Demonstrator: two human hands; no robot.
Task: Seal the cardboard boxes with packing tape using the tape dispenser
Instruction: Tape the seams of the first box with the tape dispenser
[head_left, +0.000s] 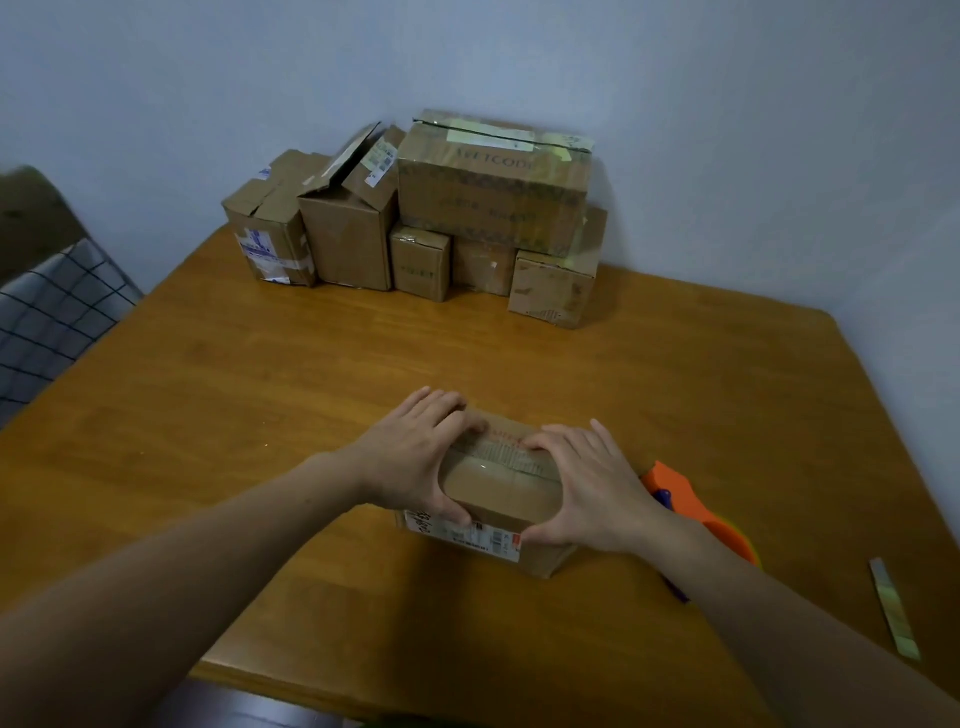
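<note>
A small box (501, 486) sits near the counter's (260, 415) near edge, about midway along it; the left hand (410, 457) grips its left end, fingers over the taped top and thumb down the near side; the right hand (587, 483) grips the right end the same way; the orange tape dispenser (696, 506) lies on the counter just right of the box, partly hidden behind the right forearm; a pile of boxes (493, 187) stands at the far edge against the wall; a pale strip (894, 608) lies by the right edge.
</note>
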